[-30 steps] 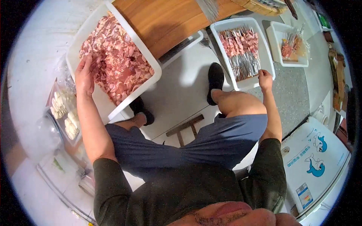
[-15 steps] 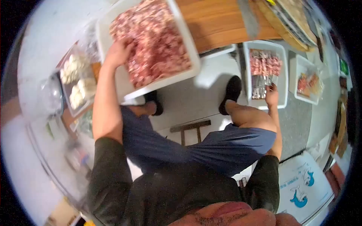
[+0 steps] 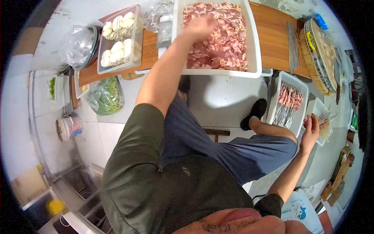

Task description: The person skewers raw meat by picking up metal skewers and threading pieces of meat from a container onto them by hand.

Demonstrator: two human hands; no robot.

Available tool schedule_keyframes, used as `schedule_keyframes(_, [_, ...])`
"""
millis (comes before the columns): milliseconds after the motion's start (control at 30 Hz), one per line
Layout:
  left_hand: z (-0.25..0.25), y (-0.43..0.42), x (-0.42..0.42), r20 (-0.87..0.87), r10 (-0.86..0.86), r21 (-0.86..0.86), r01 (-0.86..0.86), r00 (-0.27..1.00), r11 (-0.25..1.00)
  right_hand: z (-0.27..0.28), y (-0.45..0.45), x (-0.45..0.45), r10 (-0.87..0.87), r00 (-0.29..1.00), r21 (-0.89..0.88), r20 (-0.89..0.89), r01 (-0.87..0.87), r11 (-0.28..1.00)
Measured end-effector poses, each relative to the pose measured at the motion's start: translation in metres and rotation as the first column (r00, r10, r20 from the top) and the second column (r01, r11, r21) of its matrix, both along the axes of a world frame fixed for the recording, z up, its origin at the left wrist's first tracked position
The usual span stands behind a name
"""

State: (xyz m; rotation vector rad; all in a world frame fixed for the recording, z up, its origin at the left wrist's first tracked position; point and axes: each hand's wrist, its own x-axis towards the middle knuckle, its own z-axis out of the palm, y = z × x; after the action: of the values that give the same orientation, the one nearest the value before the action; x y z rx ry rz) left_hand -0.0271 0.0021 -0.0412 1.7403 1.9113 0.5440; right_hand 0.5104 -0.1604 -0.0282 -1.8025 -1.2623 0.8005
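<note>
My left hand [image 3: 200, 29] is over the raw meat pieces [image 3: 220, 43] in a large white tub [image 3: 254, 39]. Motion blurs its fingers, so I cannot tell whether they grip a piece. Low on the right, my right hand [image 3: 310, 132] is beside a white tray [image 3: 303, 99], its fingers stretched upward and nothing seen in them. Several meat skewers [image 3: 290, 97] lie in that tray, with their bare metal ends toward me. Just beyond the right hand, a smaller white container [image 3: 320, 105] holds some reddish food and thin sticks, partly inside clear plastic.
Metal skewers [image 3: 293, 46] lie on the wooden table [image 3: 272, 31], near a round wooden board [image 3: 319, 54]. Left of the tub is a clear box [image 3: 138, 50] with white round food. A bag of greens [image 3: 107, 96] and a bucket [image 3: 70, 127] are lower left.
The head view has shifted, so the tub appears farther right. My right hand has left the skewers in the tray and moved right, beside the smaller container. My left hand stays at the meat.
</note>
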Motion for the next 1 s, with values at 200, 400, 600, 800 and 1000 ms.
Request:
schedule_keyframes(200, [-0.007,-0.016,0.011,-0.107,-0.202,-0.004,0.203,0.973,0.979,0.031,-0.089,-0.058,-0.181,0.902,0.187,0.391,0.114,0.976])
schedule_keyframes(400, [-0.011,-0.026,0.001,-0.197,-0.286,-0.020,0.288,0.938,0.957,0.019,-0.115,-0.105,-0.150,0.715,0.285,0.683,-0.072,0.956])
schedule_keyframes(600, [-0.009,-0.034,0.010,-0.024,-0.146,0.150,0.148,0.989,0.978,0.012,-0.102,-0.116,-0.058,0.663,0.224,0.746,-0.168,0.960])
schedule_keyframes(800, [-0.024,-0.052,0.023,0.036,-0.091,0.274,0.077,0.995,0.959,0.020,-0.082,-0.115,0.099,0.632,0.085,0.769,-0.255,0.963])
schedule_keyframes(1000, [-0.011,-0.042,0.025,0.474,-0.036,0.194,-0.065,0.880,0.979,0.007,-0.053,-0.119,0.217,0.502,-0.100,0.837,-0.250,0.963])
